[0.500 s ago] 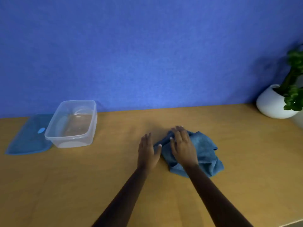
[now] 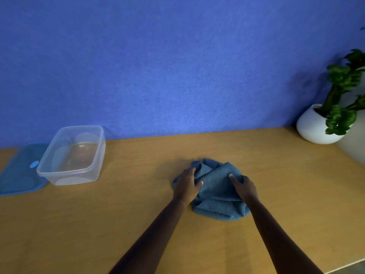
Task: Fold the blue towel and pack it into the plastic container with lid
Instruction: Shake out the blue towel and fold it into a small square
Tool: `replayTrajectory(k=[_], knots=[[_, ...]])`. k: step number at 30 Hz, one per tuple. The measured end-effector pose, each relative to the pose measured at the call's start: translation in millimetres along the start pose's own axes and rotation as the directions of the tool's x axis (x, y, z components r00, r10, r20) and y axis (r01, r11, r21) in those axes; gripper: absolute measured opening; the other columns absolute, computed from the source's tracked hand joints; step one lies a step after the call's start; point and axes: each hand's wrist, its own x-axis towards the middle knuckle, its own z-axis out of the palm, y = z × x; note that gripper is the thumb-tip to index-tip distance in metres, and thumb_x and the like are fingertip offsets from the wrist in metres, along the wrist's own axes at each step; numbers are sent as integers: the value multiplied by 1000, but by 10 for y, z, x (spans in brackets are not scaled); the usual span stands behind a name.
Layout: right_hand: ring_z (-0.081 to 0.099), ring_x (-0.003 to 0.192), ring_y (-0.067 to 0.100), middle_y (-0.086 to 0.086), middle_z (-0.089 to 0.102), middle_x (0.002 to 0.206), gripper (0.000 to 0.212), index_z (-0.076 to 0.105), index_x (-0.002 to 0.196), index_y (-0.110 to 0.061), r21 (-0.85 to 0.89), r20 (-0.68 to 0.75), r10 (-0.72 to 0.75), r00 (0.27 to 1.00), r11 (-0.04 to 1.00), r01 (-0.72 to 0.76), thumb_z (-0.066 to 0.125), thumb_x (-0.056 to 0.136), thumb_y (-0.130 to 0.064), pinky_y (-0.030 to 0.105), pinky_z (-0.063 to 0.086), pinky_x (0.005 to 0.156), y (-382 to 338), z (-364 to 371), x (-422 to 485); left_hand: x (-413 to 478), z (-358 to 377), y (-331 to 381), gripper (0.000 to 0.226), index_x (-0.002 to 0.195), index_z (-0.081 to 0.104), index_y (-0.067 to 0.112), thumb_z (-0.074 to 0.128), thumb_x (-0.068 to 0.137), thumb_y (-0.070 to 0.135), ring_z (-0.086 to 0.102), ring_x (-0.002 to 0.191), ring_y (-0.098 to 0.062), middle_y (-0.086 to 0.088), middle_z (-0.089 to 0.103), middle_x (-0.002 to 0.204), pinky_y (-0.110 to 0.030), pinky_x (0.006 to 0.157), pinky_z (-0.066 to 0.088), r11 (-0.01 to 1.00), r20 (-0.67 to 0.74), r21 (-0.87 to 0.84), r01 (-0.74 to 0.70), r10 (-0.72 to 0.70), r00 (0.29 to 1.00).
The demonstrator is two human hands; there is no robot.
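Note:
A crumpled blue towel (image 2: 215, 194) lies bunched on the wooden table (image 2: 276, 175), a little right of centre. My left hand (image 2: 187, 185) rests on its left edge with fingers curled into the cloth. My right hand (image 2: 244, 187) grips the towel's right side, thumb on top of a fold. The clear plastic container (image 2: 72, 155) stands open and empty at the far left, near the wall. Its blue lid (image 2: 19, 171) lies flat on the table, just left of the container and partly behind it.
A white round pot (image 2: 314, 127) with a green plant (image 2: 343, 89) stands at the back right corner. A blue wall (image 2: 177, 66) runs along the table's far edge. The table's front right edge (image 2: 347, 265) shows at the bottom right.
My right hand has moved from the towel's left part to its right side. My left hand has shifted from the bare table onto the towel's left edge. The towel looks more bunched.

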Motion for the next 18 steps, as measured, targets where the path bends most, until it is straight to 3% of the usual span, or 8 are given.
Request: replayTrajectory(k=[4, 7, 9, 14, 18], knots=[[60, 103, 29, 14, 63, 111, 51, 52, 120, -4, -95, 28, -79, 996, 992, 82, 61, 85, -40, 37, 51, 82, 44, 41, 0, 16, -23, -8, 41, 127, 49, 7, 56, 90, 23, 50, 121, -23, -9, 51, 132, -33, 100, 44, 999, -24, -16, 46, -46, 999], [60, 81, 24, 7, 63, 84, 22, 59, 92, -6, -98, 31, -158, 987, 982, 161, 60, 87, -27, 29, 46, 63, 35, 49, 4, 21, -63, -33, 30, 114, 58, 6, 59, 88, 21, 57, 112, -24, -10, 58, 122, -37, 99, 46, 996, -40, -37, 76, -77, 996], [56, 71, 22, 5, 60, 75, 16, 57, 82, -8, -91, 20, -198, 980, 976, 199, 58, 88, -23, 24, 40, 53, -22, 45, -9, 26, -108, -58, 27, 110, 60, 6, 60, 87, 20, 58, 109, -24, -10, 60, 119, -40, 98, 47, 993, -59, -77, 94, -98, 993], [47, 63, 15, -8, 48, 62, 29, 43, 63, -25, -58, -19, -332, 943, 942, 330, 58, 88, -21, 21, 29, 49, -307, 30, -74, 42, -312, -145, 24, 105, 62, 1, 60, 87, 17, 60, 102, -25, -14, 60, 115, -33, 88, 48, 974, -181, -209, 82, -122, 976], [45, 63, 17, -2, 50, 62, 26, 47, 68, -10, 8, -81, -417, 905, 908, 419, 60, 88, -21, 25, 27, 49, -634, 24, -145, 10, -518, -192, 16, 96, 57, -2, 57, 89, 12, 52, 83, -19, -14, 60, 94, -24, 72, 37, 951, -329, -307, -37, -70, 942]])
